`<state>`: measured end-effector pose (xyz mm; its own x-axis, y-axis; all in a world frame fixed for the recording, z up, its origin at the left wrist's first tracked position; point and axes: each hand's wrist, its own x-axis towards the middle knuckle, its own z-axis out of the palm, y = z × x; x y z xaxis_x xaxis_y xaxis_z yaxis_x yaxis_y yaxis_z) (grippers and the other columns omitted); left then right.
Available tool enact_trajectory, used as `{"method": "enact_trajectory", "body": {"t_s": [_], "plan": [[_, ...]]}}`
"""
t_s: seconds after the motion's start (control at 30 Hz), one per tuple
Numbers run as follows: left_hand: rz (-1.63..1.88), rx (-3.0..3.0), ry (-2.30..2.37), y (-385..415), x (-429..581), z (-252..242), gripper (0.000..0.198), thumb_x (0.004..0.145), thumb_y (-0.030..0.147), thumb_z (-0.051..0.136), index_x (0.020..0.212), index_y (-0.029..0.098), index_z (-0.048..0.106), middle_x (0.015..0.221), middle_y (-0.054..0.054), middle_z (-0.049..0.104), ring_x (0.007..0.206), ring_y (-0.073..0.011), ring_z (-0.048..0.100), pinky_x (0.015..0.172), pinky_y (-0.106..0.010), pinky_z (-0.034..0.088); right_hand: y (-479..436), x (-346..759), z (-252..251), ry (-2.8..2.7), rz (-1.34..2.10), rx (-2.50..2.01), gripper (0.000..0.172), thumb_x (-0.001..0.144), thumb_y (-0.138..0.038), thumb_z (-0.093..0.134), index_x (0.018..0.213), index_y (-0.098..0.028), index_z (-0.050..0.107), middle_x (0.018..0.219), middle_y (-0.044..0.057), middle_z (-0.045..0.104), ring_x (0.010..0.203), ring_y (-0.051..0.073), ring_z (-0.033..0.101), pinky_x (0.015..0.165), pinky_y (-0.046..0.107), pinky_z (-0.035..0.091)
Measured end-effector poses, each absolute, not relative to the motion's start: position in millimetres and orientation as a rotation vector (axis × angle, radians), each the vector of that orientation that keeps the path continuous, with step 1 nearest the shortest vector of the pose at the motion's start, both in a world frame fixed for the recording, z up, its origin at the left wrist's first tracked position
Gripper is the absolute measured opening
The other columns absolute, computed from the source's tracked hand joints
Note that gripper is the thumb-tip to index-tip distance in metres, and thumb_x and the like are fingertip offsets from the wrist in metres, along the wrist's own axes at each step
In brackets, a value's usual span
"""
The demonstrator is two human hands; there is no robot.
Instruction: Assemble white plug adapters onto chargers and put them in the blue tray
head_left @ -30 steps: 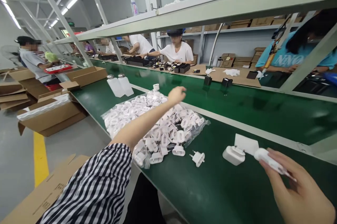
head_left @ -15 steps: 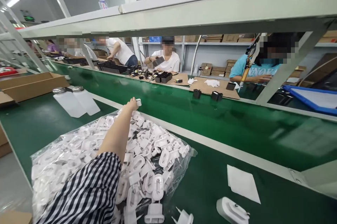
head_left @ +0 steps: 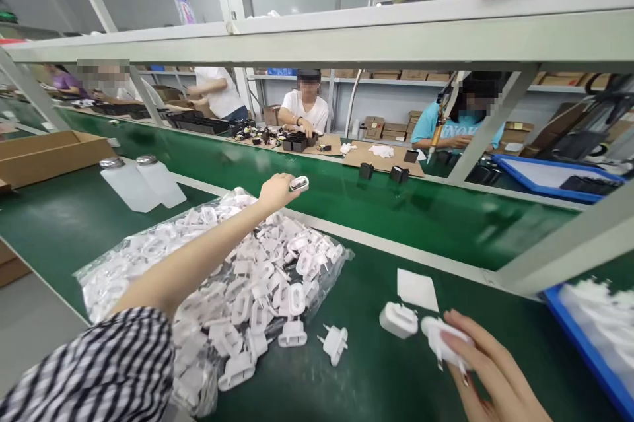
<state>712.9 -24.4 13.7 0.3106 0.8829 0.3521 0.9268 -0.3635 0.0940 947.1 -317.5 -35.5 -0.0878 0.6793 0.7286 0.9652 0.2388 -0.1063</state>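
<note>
My left hand (head_left: 276, 193) reaches out over the green conveyor's near edge, closed on a white oval plug housing (head_left: 300, 183) whose open end shows dark parts inside. Under that arm lies a heap of white plug housings (head_left: 267, 270) on clear plastic. At the lower right, my right hand (head_left: 490, 366) has its fingers closed around a white plug adapter (head_left: 446, 341) with its pins pointing down. Just left of it, another white adapter (head_left: 399, 320) stands on the green table. One loose housing with pins (head_left: 335, 344) lies between the heap and that adapter.
A white paper sheet (head_left: 417, 288) lies behind the adapters. A blue tray (head_left: 582, 343) of white parts stands at right. Two metal-capped bottles (head_left: 141, 183) and a cardboard box (head_left: 54, 156) are at left. A shelf beam (head_left: 317, 42) spans overhead; co-workers sit across the green conveyor (head_left: 327, 187).
My left hand has moved right with the housing, its opening now facing me. My right hand has come into view, holding an adapter. The view has shifted to the right.
</note>
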Motion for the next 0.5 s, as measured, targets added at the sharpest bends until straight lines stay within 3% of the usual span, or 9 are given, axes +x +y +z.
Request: {"method": "enact_trajectory", "body": {"t_s": [0.13,0.3,0.4,0.5], "plan": [[-0.366,-3.136,-1.461,-129.8,734.9,25.1,0.035,0.061,0.043,0.048,0.085,0.018,0.054,0.067,0.001,0.057,0.061,-0.0132,0.051,0.052,-0.020,0.034,-319.1,943.9,-21.9,-1.622,-0.522,-1.544,0.017,0.070,-0.016,0.045,0.081,-0.022,0.056,0.097,0.005,0.048,0.081,0.015,0.052,0.066,0.024,0.044],[-0.053,-3.556,-1.237,-246.1,758.6,-20.7,0.025,0.056,0.034,0.054,0.075,0.019,0.057,0.068,0.002,0.058,0.061,-0.0137,0.052,0.051,-0.020,0.034,-330.3,941.8,-18.9,-1.369,-0.101,-1.712,0.015,0.066,-0.028,0.052,0.078,-0.023,0.059,0.082,0.001,0.053,0.069,0.013,0.053,0.057,0.023,0.045],[-0.163,-3.584,-1.476,-280.3,766.3,-53.9,0.028,0.058,0.033,0.053,0.081,0.018,0.056,0.066,0.001,0.057,0.060,-0.0133,0.052,0.052,-0.020,0.036,-346.0,926.7,-33.6,-1.433,0.159,-1.718,0.015,0.065,-0.029,0.052,0.077,-0.022,0.059,0.083,0.002,0.054,0.073,0.013,0.053,0.060,0.022,0.045],[-0.457,-3.683,-1.670,-291.9,765.8,-73.6,0.043,0.061,0.033,0.052,0.101,0.020,0.046,0.064,0.003,0.056,0.057,-0.0101,0.051,0.054,-0.019,0.039,-362.2,908.0,-53.1,-1.532,0.307,-1.745,0.015,0.068,-0.026,0.049,0.077,-0.021,0.059,0.084,0.003,0.054,0.073,0.013,0.053,0.063,0.023,0.045]]}}
